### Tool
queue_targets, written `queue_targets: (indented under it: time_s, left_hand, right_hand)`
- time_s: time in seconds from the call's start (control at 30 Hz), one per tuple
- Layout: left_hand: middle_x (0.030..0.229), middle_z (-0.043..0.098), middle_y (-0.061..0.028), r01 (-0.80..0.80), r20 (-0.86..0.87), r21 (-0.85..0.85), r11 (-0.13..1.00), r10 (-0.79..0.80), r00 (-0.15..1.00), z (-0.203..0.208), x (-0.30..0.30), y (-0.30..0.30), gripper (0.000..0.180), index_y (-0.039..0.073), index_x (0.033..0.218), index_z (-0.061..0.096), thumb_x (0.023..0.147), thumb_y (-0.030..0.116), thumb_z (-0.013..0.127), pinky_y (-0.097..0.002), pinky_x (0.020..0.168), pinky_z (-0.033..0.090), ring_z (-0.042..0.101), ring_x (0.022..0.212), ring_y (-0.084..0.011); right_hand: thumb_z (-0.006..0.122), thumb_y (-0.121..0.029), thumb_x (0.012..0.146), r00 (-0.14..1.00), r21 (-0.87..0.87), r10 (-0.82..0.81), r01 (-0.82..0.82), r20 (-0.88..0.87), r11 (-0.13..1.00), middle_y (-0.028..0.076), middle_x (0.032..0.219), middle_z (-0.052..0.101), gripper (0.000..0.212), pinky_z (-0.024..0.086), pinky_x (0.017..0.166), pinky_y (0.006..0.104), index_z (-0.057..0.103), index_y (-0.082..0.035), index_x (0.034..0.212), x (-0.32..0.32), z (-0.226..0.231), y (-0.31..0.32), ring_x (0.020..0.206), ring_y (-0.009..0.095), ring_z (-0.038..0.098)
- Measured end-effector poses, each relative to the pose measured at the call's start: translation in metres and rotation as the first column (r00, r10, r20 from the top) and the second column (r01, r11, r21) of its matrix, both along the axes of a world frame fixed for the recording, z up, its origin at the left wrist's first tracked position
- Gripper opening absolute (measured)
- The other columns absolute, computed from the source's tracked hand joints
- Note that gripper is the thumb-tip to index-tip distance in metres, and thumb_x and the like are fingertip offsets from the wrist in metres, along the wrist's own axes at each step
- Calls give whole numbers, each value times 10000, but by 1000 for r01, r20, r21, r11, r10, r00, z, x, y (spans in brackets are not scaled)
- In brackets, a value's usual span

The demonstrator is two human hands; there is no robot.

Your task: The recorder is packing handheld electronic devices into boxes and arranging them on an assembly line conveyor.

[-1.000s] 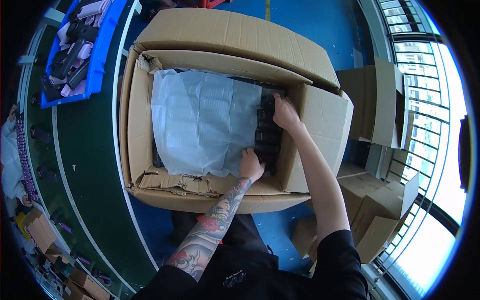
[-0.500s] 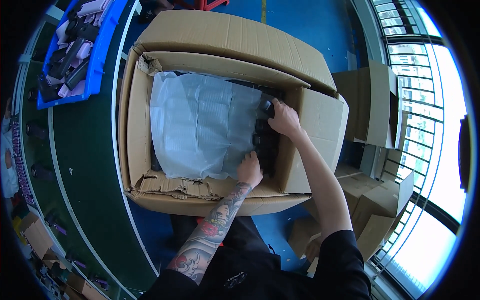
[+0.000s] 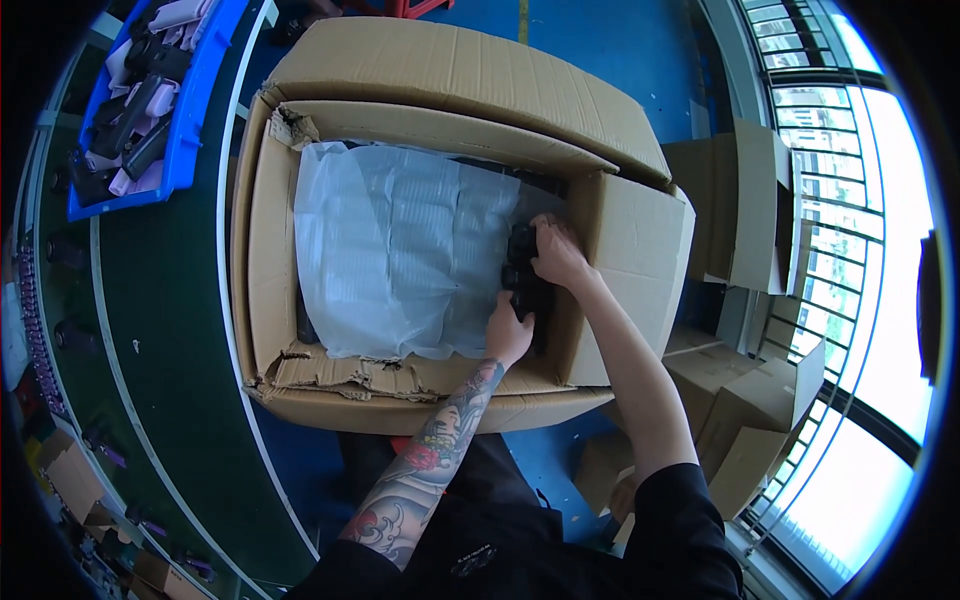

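Note:
A large open cardboard box (image 3: 430,392) stands in front of me. Inside it, a sheet of translucent white plastic wrap (image 3: 405,240) lies over rounded shapes. Along the wrap's right edge sits a row of small dark parts (image 3: 515,276); their exact kind is not clear. My left hand (image 3: 508,332) is closed around the near end of this row. At the far end, the fingers of my right hand (image 3: 560,252) are closed on the same dark parts, close to the box's right wall. My fingers partly hide the row.
On the left, a blue bin (image 3: 190,150) full of black and lilac parts rests on a dark green worktable (image 3: 165,330). Cardboard boxes (image 3: 740,375) stand at the right by a barred window. A red stool (image 3: 405,8) shows at the top.
Both hands have closed in on the dark row. My right hand moved slightly nearer and left; my left hand shifted a little right. More dark parts now show together between them.

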State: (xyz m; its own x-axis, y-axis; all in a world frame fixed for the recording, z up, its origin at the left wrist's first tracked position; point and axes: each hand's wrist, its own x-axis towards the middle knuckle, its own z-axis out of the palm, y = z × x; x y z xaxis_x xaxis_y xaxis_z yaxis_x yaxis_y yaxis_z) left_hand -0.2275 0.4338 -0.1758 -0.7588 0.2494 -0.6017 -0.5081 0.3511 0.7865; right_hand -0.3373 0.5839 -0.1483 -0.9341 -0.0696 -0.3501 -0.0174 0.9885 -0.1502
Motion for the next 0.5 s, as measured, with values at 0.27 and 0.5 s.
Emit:
queue_targets:
  time_s: [0.27,0.5]
  left_hand:
    - [1131,620,-277,-173,-62,4,985,173,983,-9,-3,13,588,-2,1315,395,794,73,656,-495,829,502,634,929,-482]
    - [1121,608,-248,-172,-70,10,985,172,983,-21,-4,12,623,11,1343,356,800,56,658,-456,748,540,650,847,-426]
  right_hand:
    - [673,-10,681,978,88,-25,7,205,996,199,1085,584,490,514,790,455,535,-30,1151,6,3,-9,934,411,613]
    - [656,1,698,999,82,-35,33,27,996,202,1090,583,483,514,790,456,536,-31,1165,24,2,-19,891,412,620]
